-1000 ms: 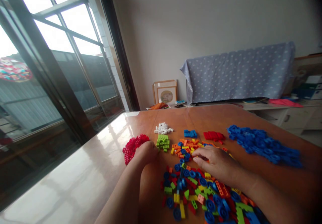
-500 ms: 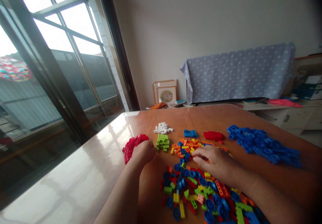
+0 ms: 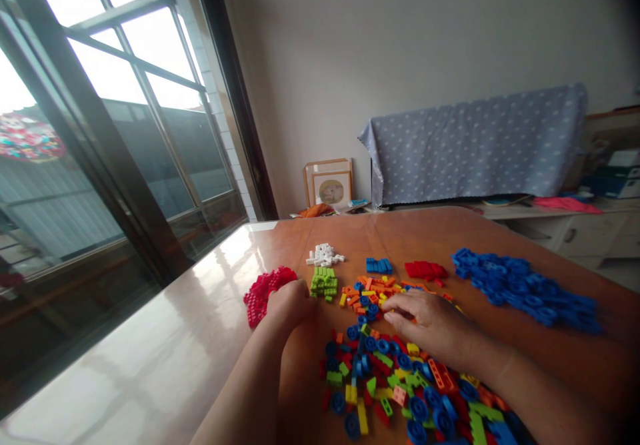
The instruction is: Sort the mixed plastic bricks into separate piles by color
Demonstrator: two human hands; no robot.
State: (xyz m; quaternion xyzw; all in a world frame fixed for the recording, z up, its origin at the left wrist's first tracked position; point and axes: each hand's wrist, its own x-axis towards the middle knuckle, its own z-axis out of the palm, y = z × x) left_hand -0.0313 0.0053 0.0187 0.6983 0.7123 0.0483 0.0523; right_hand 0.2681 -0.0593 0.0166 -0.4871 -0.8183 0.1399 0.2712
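My left hand (image 3: 289, 304) is curled closed on the table at the edge of a pile of red bricks (image 3: 261, 290); what its fingers hold is hidden. A small green brick pile (image 3: 324, 282) lies just right of it. My right hand (image 3: 430, 322) rests palm down on the mixed heap of coloured bricks and blue wheels (image 3: 395, 372), fingers bent and pressed together near the orange bricks (image 3: 373, 290). Whether they pinch a piece is hidden.
Sorted piles sit farther back on the wooden table (image 3: 200, 352): white bricks (image 3: 324, 254), blue bricks (image 3: 379, 265), red plates (image 3: 425, 270) and a long spread of blue pieces (image 3: 525, 288). A large window (image 3: 100, 132) is on the left. A covered cabinet (image 3: 475, 142) stands behind.
My left hand shifted slightly toward the red pile and back beside it. My right hand has barely moved.
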